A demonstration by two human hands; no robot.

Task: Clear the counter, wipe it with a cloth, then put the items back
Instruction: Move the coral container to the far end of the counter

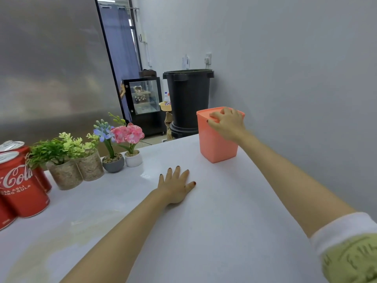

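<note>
A tall orange plastic container (216,144) with a lid stands upright on the white counter (224,221) near its far right edge, by the wall. My right hand (227,122) lies over the container's lid, fingers curled over the lid's edge. My left hand (175,186) rests flat on the counter's middle, fingers straight and holding nothing. Along the left side stand red cola cans (20,180), two green plants in woven pots (75,166), a blue flower in a grey pot (113,163) and a pink flower in a white pot (133,158).
Beyond the counter's far edge stand a big black bin (188,99) and a small black glass cabinet (143,103). A grey wall runs along the right. A frosted panel rises behind the plants on the left.
</note>
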